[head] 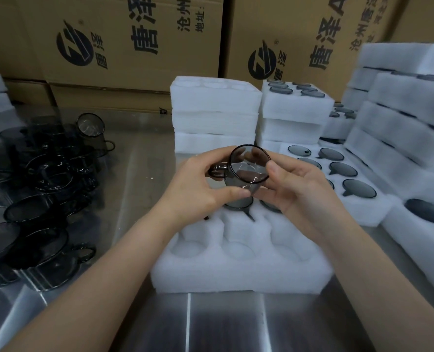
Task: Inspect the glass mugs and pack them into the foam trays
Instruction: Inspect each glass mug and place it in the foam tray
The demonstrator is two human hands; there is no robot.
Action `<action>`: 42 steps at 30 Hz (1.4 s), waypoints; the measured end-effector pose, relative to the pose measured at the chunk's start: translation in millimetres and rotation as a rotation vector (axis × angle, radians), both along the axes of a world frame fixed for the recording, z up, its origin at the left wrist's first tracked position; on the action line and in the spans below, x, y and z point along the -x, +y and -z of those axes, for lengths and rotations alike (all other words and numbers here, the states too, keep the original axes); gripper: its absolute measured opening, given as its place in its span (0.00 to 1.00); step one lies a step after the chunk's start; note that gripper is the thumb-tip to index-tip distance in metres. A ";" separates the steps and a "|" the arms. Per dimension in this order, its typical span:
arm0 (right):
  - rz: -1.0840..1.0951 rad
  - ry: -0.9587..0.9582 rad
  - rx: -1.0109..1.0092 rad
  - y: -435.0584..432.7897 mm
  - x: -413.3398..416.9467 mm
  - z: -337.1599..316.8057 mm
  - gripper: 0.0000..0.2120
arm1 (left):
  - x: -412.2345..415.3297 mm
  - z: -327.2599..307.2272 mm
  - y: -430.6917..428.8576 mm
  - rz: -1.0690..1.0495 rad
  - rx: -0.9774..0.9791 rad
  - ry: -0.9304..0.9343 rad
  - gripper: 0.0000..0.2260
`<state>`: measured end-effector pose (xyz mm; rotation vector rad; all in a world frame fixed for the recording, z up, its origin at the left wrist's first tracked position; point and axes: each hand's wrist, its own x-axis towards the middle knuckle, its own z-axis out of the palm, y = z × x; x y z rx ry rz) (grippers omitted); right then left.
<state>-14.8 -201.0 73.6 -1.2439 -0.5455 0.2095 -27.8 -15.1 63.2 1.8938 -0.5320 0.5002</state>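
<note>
The left cardboard box (124, 69) carries black print turned on its side: a round slashed logo (75, 44) with a small ® mark, two small characters beside it too blurred to read surely, then the large characters "唐泽". Beyond these run smaller lines beginning "沧州" and "地址:", cut off by the picture's top edge. The right cardboard box (294, 19) bears the same logo (261, 60) and ®, the large "唐泽A", and a smaller line reading "沧州唐泽", the rest out of view. A lower box (109, 100) shows one partial, unreadable character.
</note>
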 end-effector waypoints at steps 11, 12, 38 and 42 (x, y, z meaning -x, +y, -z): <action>0.313 -0.030 0.098 6.6 -1.1 4.5 0.10 | -0.3 4.1 -4.5 -0.051 -0.312 -0.270 0.31; 0.333 -0.063 0.115 7.1 0.5 4.0 0.11 | 0.0 4.7 -5.7 -0.049 -0.330 -0.297 0.31; 0.077 -0.047 0.034 4.6 -3.6 3.1 0.20 | 6.4 3.9 -7.4 -0.070 -0.089 -0.213 0.27; 0.105 -0.093 0.037 2.7 -2.2 3.6 0.20 | 5.3 3.1 -6.5 -0.126 -0.165 -0.222 0.29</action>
